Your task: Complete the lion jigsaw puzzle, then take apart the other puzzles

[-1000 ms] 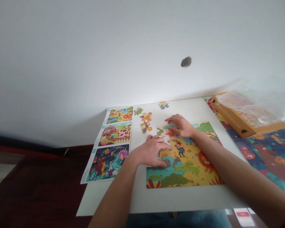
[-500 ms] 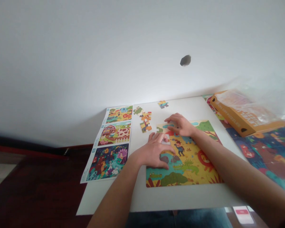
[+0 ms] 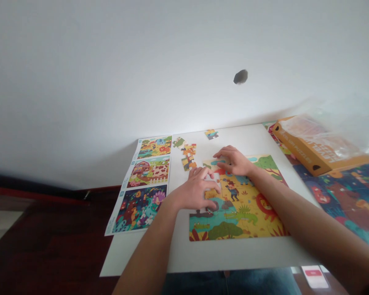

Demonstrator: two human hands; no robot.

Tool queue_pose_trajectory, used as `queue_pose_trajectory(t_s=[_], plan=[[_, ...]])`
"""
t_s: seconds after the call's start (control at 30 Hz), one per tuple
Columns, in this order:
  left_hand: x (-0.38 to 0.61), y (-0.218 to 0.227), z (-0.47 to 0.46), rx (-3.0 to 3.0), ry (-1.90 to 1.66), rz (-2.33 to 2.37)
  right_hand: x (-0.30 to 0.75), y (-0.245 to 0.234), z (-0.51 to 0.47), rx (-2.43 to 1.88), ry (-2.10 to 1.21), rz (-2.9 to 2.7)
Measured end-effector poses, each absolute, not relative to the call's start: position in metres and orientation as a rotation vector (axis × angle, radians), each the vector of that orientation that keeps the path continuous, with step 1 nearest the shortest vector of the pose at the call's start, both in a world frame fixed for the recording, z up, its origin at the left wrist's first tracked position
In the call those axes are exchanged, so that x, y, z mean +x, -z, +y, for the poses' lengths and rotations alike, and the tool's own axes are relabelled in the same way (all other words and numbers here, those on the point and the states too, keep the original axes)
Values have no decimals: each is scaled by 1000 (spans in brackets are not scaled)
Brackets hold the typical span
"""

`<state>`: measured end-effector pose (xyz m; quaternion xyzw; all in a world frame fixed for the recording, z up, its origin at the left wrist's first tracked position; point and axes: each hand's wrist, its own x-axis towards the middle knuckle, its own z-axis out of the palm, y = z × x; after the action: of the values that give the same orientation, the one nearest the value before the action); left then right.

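A jigsaw puzzle [image 3: 252, 223] with a safari scene lies mostly joined on the white table, with a crocodile, a lion and a figure in a hat. My left hand [image 3: 195, 191] rests over its left edge, thumb and fingers apart, partly covering the pieces by the blue water. At the upper part my right hand [image 3: 235, 161] lies with bent, spread fingers on the puzzle, hiding some of the pieces there. Beyond my left hand are loose puzzle pieces: a green one [image 3: 178, 142], an orange one [image 3: 190, 149] and a yellow one [image 3: 188, 163].
Another loose piece [image 3: 211, 134] lies near the wall. A sheet with three reference pictures [image 3: 168, 172] is at the left table edge. To the right, an orange puzzle box [image 3: 304, 153] under clear plastic stands beside a dark printed puzzle [image 3: 338, 192]. A phone [image 3: 315, 277] is at lower right.
My left hand has shifted slightly up and to the left, uncovering more of the puzzle by the water. My right hand has stayed nearly still.
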<state>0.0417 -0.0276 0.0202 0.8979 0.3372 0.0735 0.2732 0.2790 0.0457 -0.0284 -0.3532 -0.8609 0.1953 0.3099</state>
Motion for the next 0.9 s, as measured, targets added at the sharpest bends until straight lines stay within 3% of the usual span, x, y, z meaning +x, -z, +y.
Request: queue_pose_trajectory(t_s=[0.9], plan=[[52,-15,-28,2431,-167,790,278,30,46,-956,-504,-2271]])
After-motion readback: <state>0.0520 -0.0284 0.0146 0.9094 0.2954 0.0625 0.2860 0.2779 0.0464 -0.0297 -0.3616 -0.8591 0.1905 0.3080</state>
